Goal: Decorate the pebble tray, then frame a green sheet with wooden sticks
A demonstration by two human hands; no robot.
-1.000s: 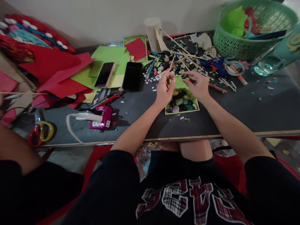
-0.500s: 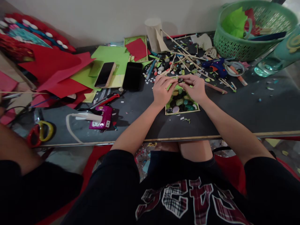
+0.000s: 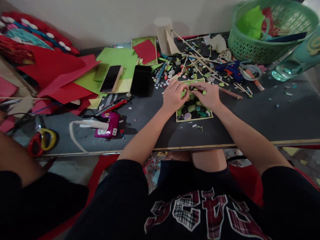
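Above the far part of a small pebble-filled frame (image 3: 193, 119) on the dark tabletop (image 3: 250, 123), pinching a dark stone (image 3: 191, 88) between thumb and fingers of the right hand (image 3: 208, 95). Curling the left hand (image 3: 174, 96) narrow just beside it, thumb near the fingertips; not being able to tell about any touch on the stone or anything held there. Covering parts of the frame with both hands, and showing nearer the body a packed bed of black, green and pale pebbles (image 3: 192, 108). Facing, just beyond the frame, a dense litter of loose stones and paper bits (image 3: 172, 71), with thin sticks (image 3: 200, 60) lying crosswise over it. Having a brown rod (image 3: 231, 93) near the right hand, and farther right a blue glue gun (image 3: 232, 70), a green basket (image 3: 250, 51) with coloured paper inside, and a bottle (image 3: 296, 63). Looking toward the wall at a pale cylinder (image 3: 163, 35), upright beside a second frame (image 3: 140, 41) under a red piece of paper (image 3: 147, 50). Passing leftward over two phones (image 3: 141, 80), green sheets (image 3: 125, 56), crumpled red sheets (image 3: 57, 71), a purple socket block (image 3: 112, 125) with a white plug, and yellow-and-red-handled scissors (image 3: 48, 140) near a co-worker's arm (image 3: 15, 156).
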